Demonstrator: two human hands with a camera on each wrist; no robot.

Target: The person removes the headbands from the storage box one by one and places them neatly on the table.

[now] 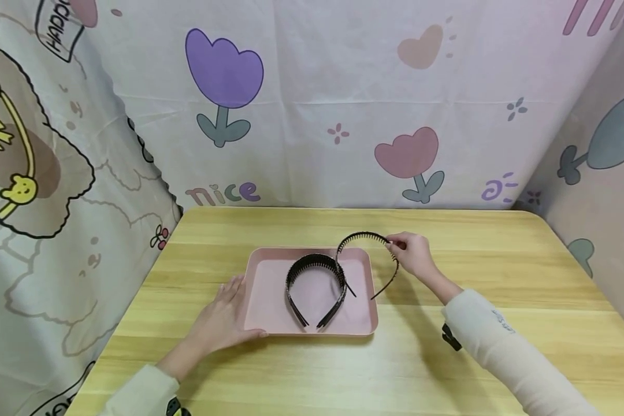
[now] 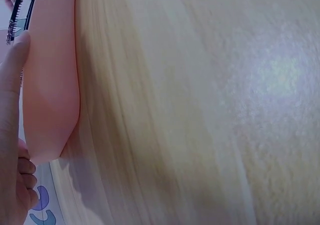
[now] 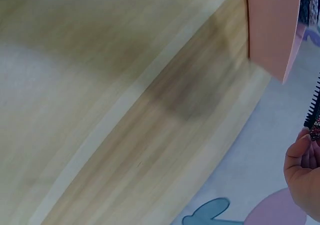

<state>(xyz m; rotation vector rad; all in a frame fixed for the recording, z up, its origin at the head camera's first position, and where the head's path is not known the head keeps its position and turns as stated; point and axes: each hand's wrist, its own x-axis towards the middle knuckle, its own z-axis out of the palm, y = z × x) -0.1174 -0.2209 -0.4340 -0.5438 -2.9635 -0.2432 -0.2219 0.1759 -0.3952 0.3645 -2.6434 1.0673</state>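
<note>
The right hand (image 1: 413,253) pinched a black toothed headband (image 1: 366,237) near the top of its arch, with fingers and thumb closed on the band. The headband was held upright, with its arch uppermost and its two ends pointing down. One end hung over the right edge of the pink tray (image 1: 262,289); the other end hung over the wooden table (image 1: 499,242) at 3 o'clock from the tray. Whether either end touched a surface could not be determined. In the right wrist view, the fingertips (image 3: 302,152) were curled against the toothed band (image 3: 314,107), with the tray (image 3: 270,30) at 12 o'clock from them.

The left hand (image 1: 223,320) lay flat on the table at 9 o'clock from the tray, with fingers extended and relaxed, and grasped nothing. Its thumb rested against the near left corner of the tray. The left wrist view showed the thumb (image 2: 12,85) alongside the tray rim (image 2: 50,85).

A second headband (image 1: 314,286), black with a sparkling outer face, lay inside the tray with its arch toward 12 o'clock and its ends toward 6 o'clock. It lay just beside the held headband's left end.

A patterned cloth backdrop (image 1: 343,104) with tulips and hearts enclosed the table at 9, 12 and 3 o'clock.
</note>
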